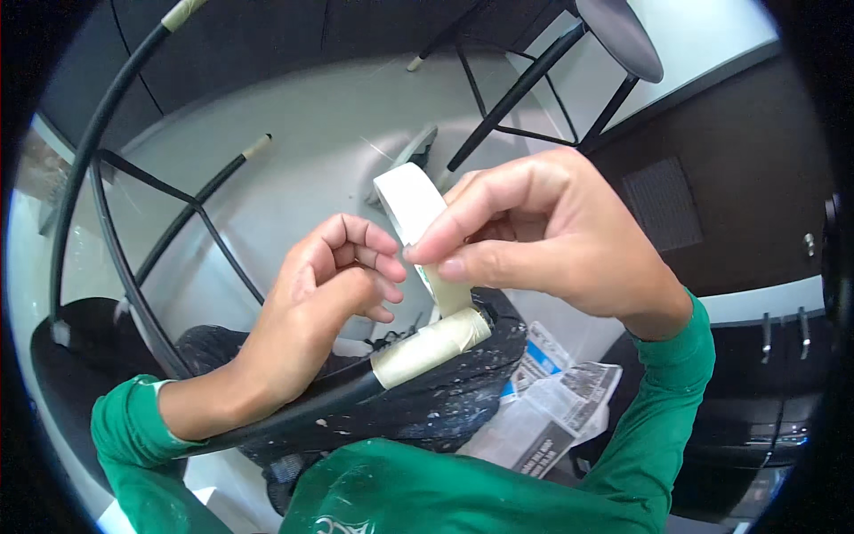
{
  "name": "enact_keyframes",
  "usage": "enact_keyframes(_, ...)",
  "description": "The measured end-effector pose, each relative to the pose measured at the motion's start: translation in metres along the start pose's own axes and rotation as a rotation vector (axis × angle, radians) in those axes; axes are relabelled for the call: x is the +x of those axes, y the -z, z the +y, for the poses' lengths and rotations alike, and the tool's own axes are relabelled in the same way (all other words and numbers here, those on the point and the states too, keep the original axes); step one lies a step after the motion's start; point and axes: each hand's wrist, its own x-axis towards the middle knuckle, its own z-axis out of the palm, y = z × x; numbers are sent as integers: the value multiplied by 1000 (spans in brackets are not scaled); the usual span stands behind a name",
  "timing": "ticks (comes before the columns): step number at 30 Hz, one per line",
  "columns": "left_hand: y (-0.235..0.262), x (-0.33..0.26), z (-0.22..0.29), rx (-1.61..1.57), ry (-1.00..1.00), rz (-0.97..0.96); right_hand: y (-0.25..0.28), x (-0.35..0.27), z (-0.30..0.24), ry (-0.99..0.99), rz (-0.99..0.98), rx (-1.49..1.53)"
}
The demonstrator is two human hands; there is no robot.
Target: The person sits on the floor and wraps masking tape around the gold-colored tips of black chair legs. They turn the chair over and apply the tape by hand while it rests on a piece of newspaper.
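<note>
My right hand (543, 231) pinches a roll of masking tape (411, 198) between thumb and fingers. From the roll a pale strip hangs down to the end of a black stool leg (351, 392) that lies across my lap. Cream masking tape (431, 347) is wrapped around that end of the leg. Close to the roll, on its left, my left hand (325, 276) has its fingers loosely bent and apart, with nothing seen in it. Its wrist is above the leg. The far fingers of my right hand are partly hidden behind the roll.
The stool's other legs (191, 205) rise at the left, some with taped tips. Another stool (525, 89) stands at the far right. Newspaper sheets (543, 409) lie beside my right leg. Dark cabinets (712, 178) line the right side. A shoe (418, 147) shows beyond the tape.
</note>
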Motion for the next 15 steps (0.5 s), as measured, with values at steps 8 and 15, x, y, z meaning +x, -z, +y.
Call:
enact_keyframes(8,-13,-4,13,67,155,-348,-21,-11,-20,97,79,-133)
enact_keyframes(15,-9,-4,16,1,217,-388,-26,-13,-31,80,104,-145)
